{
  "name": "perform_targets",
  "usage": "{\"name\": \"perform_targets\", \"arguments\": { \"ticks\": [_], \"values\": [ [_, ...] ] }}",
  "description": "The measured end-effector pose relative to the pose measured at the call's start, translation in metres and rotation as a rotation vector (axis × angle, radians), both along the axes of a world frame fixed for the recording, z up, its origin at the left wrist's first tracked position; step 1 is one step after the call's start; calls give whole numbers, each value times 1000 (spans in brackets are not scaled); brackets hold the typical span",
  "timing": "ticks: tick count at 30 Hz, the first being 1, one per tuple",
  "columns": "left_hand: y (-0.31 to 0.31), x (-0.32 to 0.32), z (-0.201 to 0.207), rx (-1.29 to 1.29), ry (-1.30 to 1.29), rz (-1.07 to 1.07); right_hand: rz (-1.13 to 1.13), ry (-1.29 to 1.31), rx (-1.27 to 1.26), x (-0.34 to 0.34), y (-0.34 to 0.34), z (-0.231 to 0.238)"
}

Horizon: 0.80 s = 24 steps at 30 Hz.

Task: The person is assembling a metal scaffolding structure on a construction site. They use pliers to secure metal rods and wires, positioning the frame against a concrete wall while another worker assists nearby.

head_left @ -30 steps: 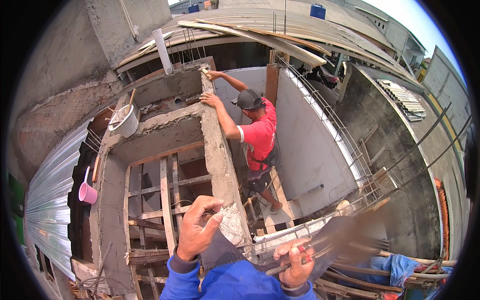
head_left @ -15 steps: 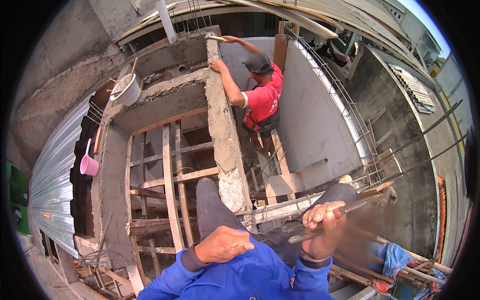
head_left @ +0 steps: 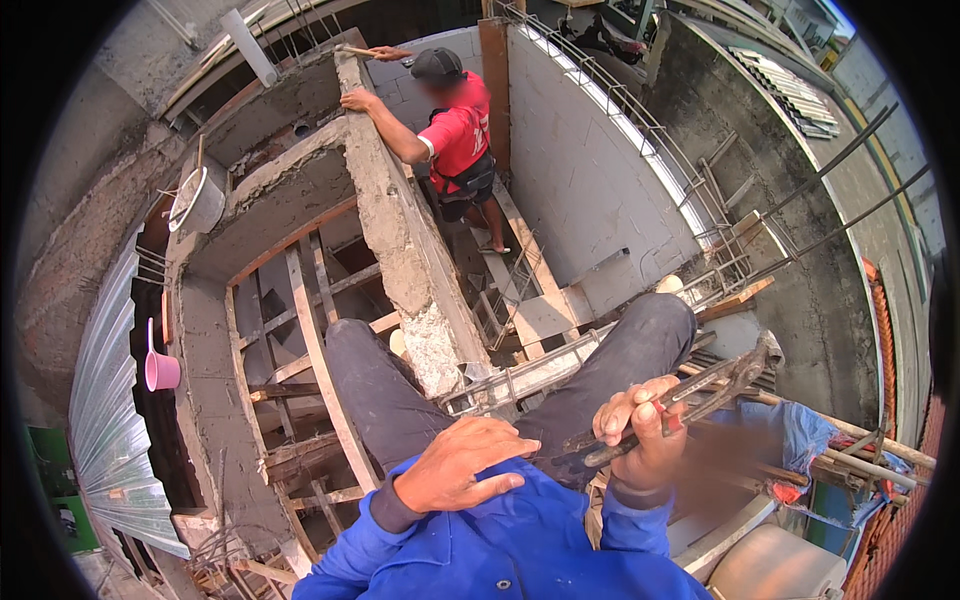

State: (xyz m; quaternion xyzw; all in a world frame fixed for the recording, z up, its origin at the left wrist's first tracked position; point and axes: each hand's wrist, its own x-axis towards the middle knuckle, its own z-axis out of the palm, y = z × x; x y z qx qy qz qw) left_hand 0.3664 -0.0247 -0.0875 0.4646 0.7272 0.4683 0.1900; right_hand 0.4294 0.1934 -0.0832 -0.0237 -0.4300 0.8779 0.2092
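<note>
My right hand (head_left: 645, 445) is closed round the handles of a pair of metal pincers (head_left: 766, 352), with red on the grips. The tool's head points up and to the right, away from my body. Over my lap is my left hand (head_left: 465, 462), its fingers loosely stretched and apart, with nothing seen in it. My dark-trousered knees are spread. Between them, a rebar cage (head_left: 540, 375) runs across beside a rough concrete beam (head_left: 385, 235).
Ahead, a person in a red shirt (head_left: 462, 125) holds a wooden-handled tool (head_left: 365, 50) at the beam top. On the left are timber formwork (head_left: 310, 340), a pink dipper (head_left: 162, 370), a mortar bucket (head_left: 200, 205) and corrugated sheeting (head_left: 110, 400). Rebar rods (head_left: 840, 165) jut in at right.
The view has shifted, so the beam and the person sit further left. My left hand's fingers have loosened and spread. The pincers, blurred before, now show clearly in my right hand.
</note>
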Motion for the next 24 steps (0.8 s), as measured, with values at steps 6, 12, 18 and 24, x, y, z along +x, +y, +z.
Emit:
{"name": "perform_targets", "arguments": {
  "ticks": [6,12,18,24],
  "values": [
    [39,26,0,-98,-236,-2,15,-214,63,29,-2,-15],
    [55,30,-14,69,-629,-218,-44,-157,-216,59,-1,-27],
    [55,33,-25,-11,-1080,-352,-23,-99,-296,76,2,-38],
    [53,33,-31,-36,-959,-295,25,-138,-236,73,5,-39]
  ]
}}
